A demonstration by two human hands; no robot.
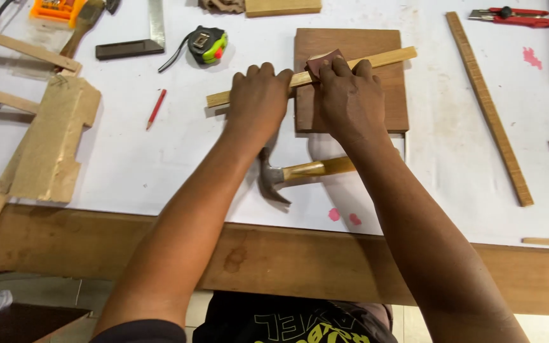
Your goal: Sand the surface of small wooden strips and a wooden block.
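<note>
The white worktable (128, 159) carries a square wooden board (376, 108) under the right fingers. Across it lies a thin wooden strip (389, 58). The left hand (258, 98) presses the strip flat, fingers together. The right hand (347, 95) pinches what looks like folded sandpaper (324, 60) onto it. The strip could slip if the left fingers' pressure eases. A claw hammer (281, 178) lies below the wrists. No containers are visible.

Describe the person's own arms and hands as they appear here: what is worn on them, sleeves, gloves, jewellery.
Both arms are bare from the upper arm down. The left hand and right hand wear no gloves, and no rings, watch or bracelet show. At the bottom edge a short dark sleeve caps the left upper arm, part of a black shirt with yellowish print on it.
</note>
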